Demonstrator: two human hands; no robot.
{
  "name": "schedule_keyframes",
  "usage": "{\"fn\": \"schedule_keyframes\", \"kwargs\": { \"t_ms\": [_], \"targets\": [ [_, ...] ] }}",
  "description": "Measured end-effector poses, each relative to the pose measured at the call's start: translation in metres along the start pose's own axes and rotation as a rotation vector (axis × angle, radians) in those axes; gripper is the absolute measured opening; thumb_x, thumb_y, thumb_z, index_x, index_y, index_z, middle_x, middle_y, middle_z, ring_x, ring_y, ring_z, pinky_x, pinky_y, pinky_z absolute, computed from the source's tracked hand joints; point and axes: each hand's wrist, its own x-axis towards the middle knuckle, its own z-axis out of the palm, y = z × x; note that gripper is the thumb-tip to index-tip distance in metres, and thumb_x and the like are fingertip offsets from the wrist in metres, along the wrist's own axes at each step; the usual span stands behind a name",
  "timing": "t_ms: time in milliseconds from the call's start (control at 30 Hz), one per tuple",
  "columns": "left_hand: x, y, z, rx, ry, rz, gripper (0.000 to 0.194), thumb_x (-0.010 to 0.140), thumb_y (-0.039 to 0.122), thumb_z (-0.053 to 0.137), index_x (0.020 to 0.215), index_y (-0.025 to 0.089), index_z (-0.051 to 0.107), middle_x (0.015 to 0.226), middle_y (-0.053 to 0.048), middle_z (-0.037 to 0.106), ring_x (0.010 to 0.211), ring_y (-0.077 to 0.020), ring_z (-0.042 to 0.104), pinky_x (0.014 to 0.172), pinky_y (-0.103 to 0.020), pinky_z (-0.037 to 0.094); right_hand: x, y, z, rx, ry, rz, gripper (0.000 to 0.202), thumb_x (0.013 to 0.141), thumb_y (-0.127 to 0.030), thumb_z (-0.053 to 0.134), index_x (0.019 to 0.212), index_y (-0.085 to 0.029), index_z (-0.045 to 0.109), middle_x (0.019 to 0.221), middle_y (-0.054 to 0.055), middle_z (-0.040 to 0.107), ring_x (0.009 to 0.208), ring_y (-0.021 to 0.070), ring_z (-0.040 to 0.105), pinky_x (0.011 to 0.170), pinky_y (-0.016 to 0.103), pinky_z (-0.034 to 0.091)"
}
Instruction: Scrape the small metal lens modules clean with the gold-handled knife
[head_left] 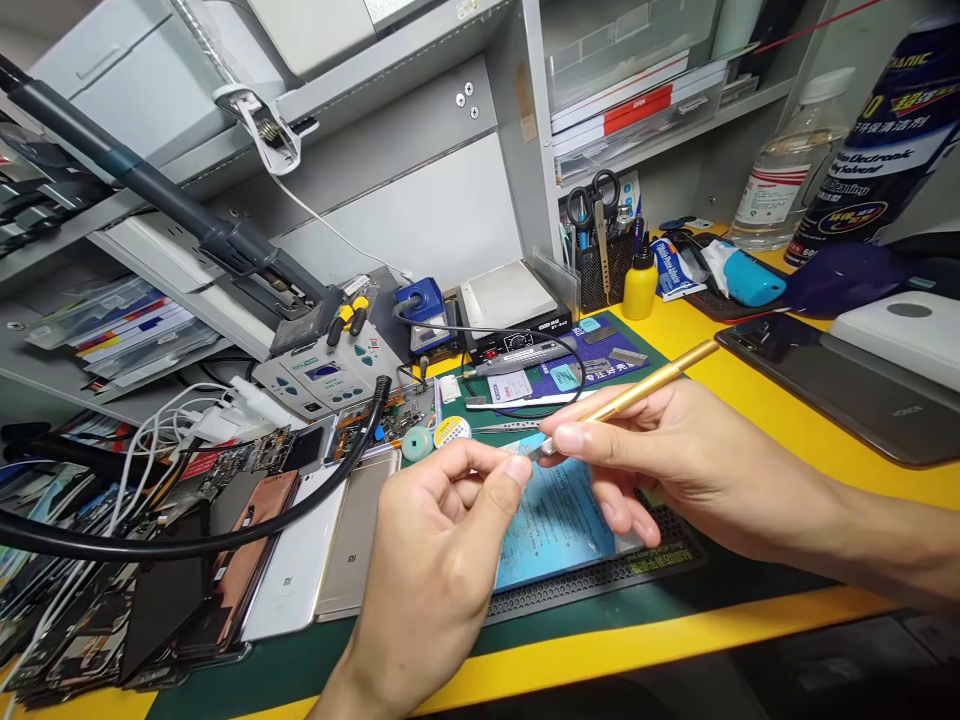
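My right hand (637, 450) is closed on a gold pen-shaped knife handle (645, 383), its rear end pointing up to the right. A small grey blade (537, 452) extends from the handle's front end. The thumb and forefinger of my left hand (457, 540) pinch the blade's tip. Both hands are above a blue printed packet (559, 520), which lies on a dark perforated mat (577, 590). My right hand's lower fingers hang over the packet's right part and hide some of it.
Several phones (289, 560) and phone parts lie at the left, under a black hose (300, 520). Behind are a soldering station (326, 372), tweezers (506, 428), a white brush (525, 403) and a yellow bottle (640, 285). A dark phone (847, 385) lies at the right.
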Motion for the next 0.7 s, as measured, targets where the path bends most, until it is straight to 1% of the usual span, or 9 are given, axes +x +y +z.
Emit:
{"fn": "schedule_keyframes", "kwargs": {
  "t_ms": [100, 233, 333, 433, 567, 700],
  "targets": [
    [0.001, -0.001, -0.001, -0.038, -0.004, -0.023, 0.030, 0.092, 0.044, 0.069, 0.082, 0.016, 0.066, 0.054, 0.008, 0.034, 0.049, -0.0047, 0.024, 0.042, -0.017, 0.021, 0.000, -0.001, 0.000, 0.018, 0.020, -0.005, 0.025, 0.088, -0.041, 0.076, 0.097, -0.017, 0.076, 0.051, 0.000, 0.067, 0.038, 0.0110, 0.057, 0.036, 0.016, 0.046],
    [0.001, -0.005, -0.008, -0.079, 0.015, -0.024, 0.029, 0.091, 0.045, 0.070, 0.082, 0.017, 0.066, 0.055, 0.008, 0.036, 0.048, -0.0043, 0.025, 0.043, -0.017, 0.022, 0.003, -0.005, -0.002, 0.051, 0.064, -0.031, 0.024, 0.086, -0.040, 0.078, 0.095, -0.018, 0.077, 0.050, 0.000, 0.067, 0.035, 0.0108, 0.055, 0.033, 0.015, 0.045],
    [0.001, -0.007, -0.012, -0.052, 0.039, -0.024, 0.030, 0.089, 0.046, 0.072, 0.081, 0.017, 0.068, 0.054, 0.008, 0.037, 0.049, -0.0042, 0.028, 0.044, -0.016, 0.023, 0.005, -0.008, -0.004, 0.050, 0.089, -0.046, 0.023, 0.083, -0.040, 0.080, 0.089, -0.018, 0.078, 0.051, 0.001, 0.067, 0.036, 0.0107, 0.056, 0.032, 0.015, 0.045],
    [0.000, -0.005, -0.013, -0.023, 0.046, -0.004, 0.029, 0.088, 0.044, 0.074, 0.079, 0.017, 0.069, 0.055, 0.007, 0.039, 0.049, -0.0034, 0.029, 0.044, -0.015, 0.024, 0.006, -0.007, -0.004, 0.016, 0.084, -0.020, 0.024, 0.083, -0.042, 0.080, 0.086, -0.018, 0.078, 0.051, 0.001, 0.067, 0.036, 0.0114, 0.056, 0.032, 0.015, 0.045],
    [0.002, -0.002, -0.013, -0.050, 0.011, 0.026, 0.028, 0.088, 0.041, 0.075, 0.077, 0.017, 0.067, 0.053, 0.009, 0.038, 0.047, -0.0025, 0.025, 0.043, -0.014, 0.023, 0.007, -0.004, -0.003, -0.022, 0.093, -0.004, 0.027, 0.082, -0.044, 0.080, 0.085, -0.018, 0.077, 0.052, 0.002, 0.067, 0.037, 0.0126, 0.057, 0.032, 0.017, 0.045],
    [0.006, 0.000, -0.012, -0.052, -0.051, -0.024, 0.027, 0.088, 0.043, 0.075, 0.084, 0.016, 0.069, 0.055, 0.009, 0.039, 0.048, -0.0025, 0.027, 0.043, -0.015, 0.022, 0.005, -0.005, -0.003, -0.068, 0.071, 0.019, 0.027, 0.084, -0.043, 0.077, 0.088, -0.016, 0.075, 0.051, 0.002, 0.067, 0.037, 0.0119, 0.056, 0.035, 0.017, 0.045]
  ]
}}
